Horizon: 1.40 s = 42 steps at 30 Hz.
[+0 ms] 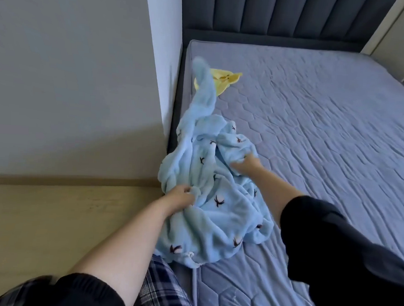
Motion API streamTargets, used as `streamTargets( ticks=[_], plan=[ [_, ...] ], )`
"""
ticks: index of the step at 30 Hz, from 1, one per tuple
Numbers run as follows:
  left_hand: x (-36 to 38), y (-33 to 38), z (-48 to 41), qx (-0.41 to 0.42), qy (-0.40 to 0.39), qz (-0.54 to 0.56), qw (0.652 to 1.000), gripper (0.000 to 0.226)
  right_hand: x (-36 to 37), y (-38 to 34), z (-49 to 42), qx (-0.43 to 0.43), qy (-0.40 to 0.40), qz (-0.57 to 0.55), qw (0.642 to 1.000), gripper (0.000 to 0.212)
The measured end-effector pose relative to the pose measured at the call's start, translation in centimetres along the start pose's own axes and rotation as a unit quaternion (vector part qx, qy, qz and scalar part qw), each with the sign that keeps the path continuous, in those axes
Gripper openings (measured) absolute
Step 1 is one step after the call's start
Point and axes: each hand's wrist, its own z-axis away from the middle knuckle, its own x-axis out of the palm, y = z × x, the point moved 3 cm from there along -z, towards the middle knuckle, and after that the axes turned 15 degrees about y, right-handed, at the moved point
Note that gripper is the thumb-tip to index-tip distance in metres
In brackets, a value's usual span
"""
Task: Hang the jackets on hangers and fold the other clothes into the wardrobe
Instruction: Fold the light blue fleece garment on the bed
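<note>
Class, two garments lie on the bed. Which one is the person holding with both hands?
The light blue patterned garment: the left hand and right hand both grip it. The yellow garment lies untouched nearer the headboard.

No text, label, brand or number can be read anywhere in this view. The light-blue fleece garment (216,215) carries only small dark printed motifs — pictures, not letters — and the quilted mattress (339,137) shows nothing but stitched seams.
</note>
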Motion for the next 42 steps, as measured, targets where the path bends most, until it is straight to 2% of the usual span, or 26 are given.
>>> streamTargets(
  ticks=[2,3,6,8,10,12,13,14,16,18,19,21,22,23,24,26,27,28,29,31,33,36,38,40,41,42],
  plan=[
    [-0.2,0.1,0.3,-0.030,0.005,0.056,0.998,0.029,2.6,4.7,1.0,0.103,-0.075,0.048,0.991,0.076],
    [-0.2,0.1,0.6,-0.052,0.001,0.090,0.995,0.036,3.4,6.0,1.5,0.125,-0.091,0.052,0.987,0.070],
    [-0.3,0.1,1.3,-0.091,-0.049,0.185,0.977,0.034,3.0,6.9,2.4,0.105,-0.079,0.038,0.991,0.008],
    [-0.8,-0.4,1.4,-0.098,-0.080,0.248,0.960,0.040,0.9,6.7,1.9,0.090,-0.002,-0.010,0.996,0.018],
    [-1.6,-1.3,0.7,-0.100,-0.089,0.297,0.945,0.066,-2.8,6.9,1.2,0.075,0.164,-0.079,0.980,0.008],
    [-1.9,-1.7,0.4,-0.101,-0.093,0.292,0.946,0.070,-5.6,8.1,0.7,0.058,0.298,-0.101,0.947,0.030],
    [-1.8,-1.7,0.5,-0.099,-0.093,0.264,0.955,0.066,-6.1,8.7,0.4,0.047,0.311,-0.057,0.948,0.034],
    [-1.5,-1.5,0.4,-0.095,-0.091,0.220,0.967,0.062,-5.9,9.0,0.1,0.039,0.280,0.020,0.959,0.034],
    [-0.7,-0.6,0.9,-0.057,-0.098,0.082,0.990,0.060,-3.6,10.4,-0.4,0.019,0.097,0.218,0.971,0.033],
    [0.3,0.2,1.5,-0.005,-0.150,-0.089,0.985,0.056,-1.5,11.1,0.1,-0.017,-0.105,0.378,0.920,0.046],
    [0.7,0.6,1.9,0.014,-0.178,-0.152,0.972,0.048,-1.4,10.8,0.6,-0.050,-0.166,0.430,0.886,0.046],
    [1.4,1.4,2.5,0.020,-0.212,-0.199,0.956,0.039,-2.0,9.7,1.5,-0.079,-0.253,0.485,0.833,0.035],
    [1.7,1.6,2.6,0.012,-0.221,-0.198,0.955,0.042,-2.3,9.3,1.7,-0.063,-0.287,0.480,0.827,0.034],
    [2.1,1.7,2.7,0.005,-0.228,-0.196,0.954,0.047,-2.7,9.1,1.8,-0.038,-0.296,0.445,0.844,0.040],
    [2.4,1.9,2.7,0.002,-0.233,-0.195,0.953,0.055,-2.9,8.9,1.7,-0.009,-0.266,0.387,0.883,0.050],
    [3.1,1.9,2.5,0.003,-0.235,-0.208,0.950,0.067,-3.1,8.8,0.6,0.033,-0.091,0.187,0.978,0.073],
    [3.4,1.8,2.4,0.011,-0.231,-0.219,0.948,0.069,-3.0,8.8,0.1,0.070,-0.019,0.071,0.995,0.082],
    [3.7,1.8,2.3,0.022,-0.222,-0.234,0.946,0.069,-2.6,8.9,0.0,0.099,0.008,-0.009,0.995,0.088],
    [3.8,1.8,2.2,0.032,-0.210,-0.249,0.945,0.070,-2.0,9.1,0.1,0.114,0.009,-0.034,0.993,0.091],
    [4.0,1.9,2.0,0.043,-0.186,-0.271,0.944,0.070,-1.1,10.0,0.4,0.113,-0.019,0.043,0.993,0.073],
    [3.9,2.2,1.7,0.060,-0.164,-0.274,0.946,0.063,-1.5,11.4,0.6,0.105,0.020,0.136,0.985,0.054],
    [3.7,3.0,1.7,0.106,-0.128,-0.248,0.954,0.052,-3.9,13.8,0.7,0.092,0.140,0.285,0.944,0.076],
    [3.7,3.3,1.3,0.149,-0.068,-0.238,0.957,0.048,-4.5,14.4,0.4,0.011,0.178,0.383,0.906,0.083],
    [3.6,3.9,0.7,0.227,0.036,-0.260,0.938,0.033,-4.1,13.9,-0.4,-0.086,0.192,0.338,0.917,0.083],
    [3.6,4.3,0.4,0.276,0.088,-0.270,0.918,0.021,-3.7,13.2,-0.6,-0.117,0.181,0.264,0.940,0.081],
    [3.7,4.7,0.1,0.331,0.122,-0.286,0.891,0.024,-3.0,12.4,-0.8,-0.122,0.151,0.181,0.964,0.076]
  ],
)
